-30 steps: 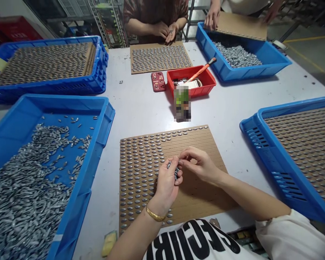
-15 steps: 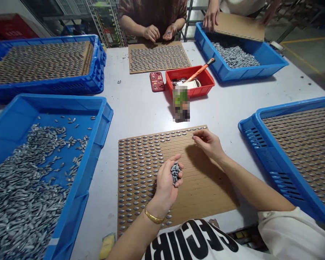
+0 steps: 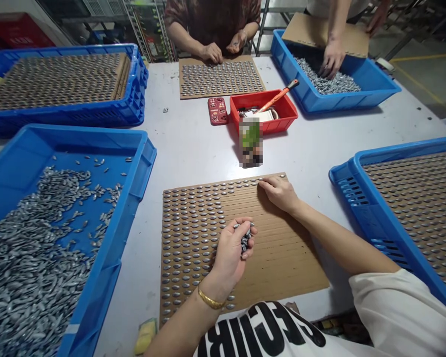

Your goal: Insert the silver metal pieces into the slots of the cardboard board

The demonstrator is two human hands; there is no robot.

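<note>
Cupped over the cardboard sheet (image 3: 282, 258), my left hand (image 3: 228, 248) holds a heap of small grey spindle-shaped metal pieces (image 3: 246, 240), with the thumb lying over them. My right hand (image 3: 280, 192) is pinched at the sheet's far edge, its fingertips down on the corrugated grooves at the end of a short row. A metal piece is at those fingertips, mostly hidden by them. Rows of the same pieces (image 3: 186, 223) lie across the left part of the sheet, and a thin line of them follows the far edge.
Blue bins stand left (image 3: 134, 168) and right (image 3: 351, 168); the left holds loose pieces, the right a filled sheet. Farther back are a blue crate (image 3: 139, 94), a red box (image 3: 282, 126) with an orange-handled tool, and two co-workers' hands, one reaching into a bin (image 3: 375, 101).
My right hand has moved left and down onto the sheet's far rows. My left thumb has closed over the pieces. A co-worker's hand has reached into the far right bin.
</note>
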